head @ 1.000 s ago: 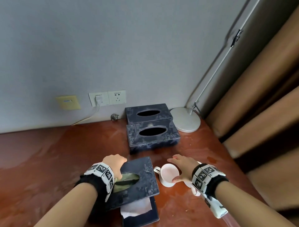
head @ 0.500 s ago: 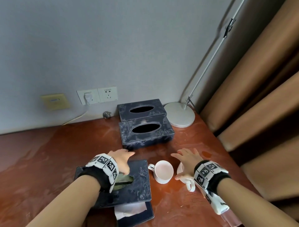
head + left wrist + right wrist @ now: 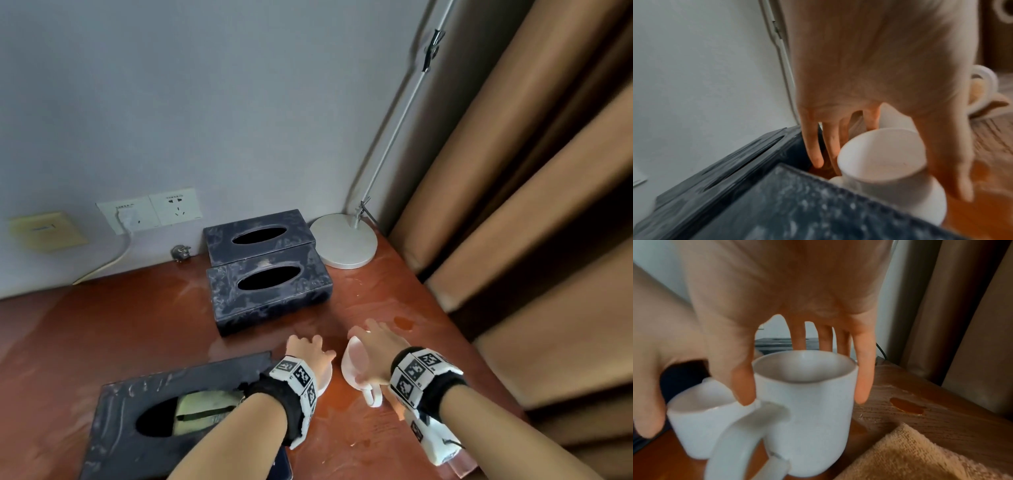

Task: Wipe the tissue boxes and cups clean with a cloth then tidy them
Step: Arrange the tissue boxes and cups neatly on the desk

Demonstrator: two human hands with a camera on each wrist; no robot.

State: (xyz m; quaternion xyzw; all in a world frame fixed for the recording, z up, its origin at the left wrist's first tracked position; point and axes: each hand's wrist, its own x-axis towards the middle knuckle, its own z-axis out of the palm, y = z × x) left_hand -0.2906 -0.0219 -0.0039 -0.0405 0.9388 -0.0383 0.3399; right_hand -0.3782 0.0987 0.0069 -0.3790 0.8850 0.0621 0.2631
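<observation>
Two white cups stand side by side on the red-brown table (image 3: pixel 102 325). My left hand (image 3: pixel 310 349) hovers over the left cup (image 3: pixel 325 378), its straight fingers (image 3: pixel 813 151) hanging down around the cup (image 3: pixel 884 162). From above, my right hand (image 3: pixel 375 349) grips the right cup (image 3: pixel 352 363): thumb (image 3: pixel 744 386) beside the handle (image 3: pixel 740 443), the other fingers behind and to the right. Two dark tissue boxes (image 3: pixel 260 236) (image 3: pixel 270 284) sit by the wall. A third dusty box (image 3: pixel 147 411) lies near me at the left. A beige cloth (image 3: pixel 920 459) lies beside the right cup.
A lamp's round white base (image 3: pixel 344 241) stands in the back right corner, its pole rising along the wall. Brown curtains (image 3: pixel 513 205) hang just past the table's right edge. Wall sockets (image 3: pixel 150 210) with a plugged cable are behind. An amber spill (image 3: pixel 906 407) marks the table.
My left hand left the near tissue box and moved right over the left cup. My right hand shifted from the left cup's rim onto the right cup and closed round it.
</observation>
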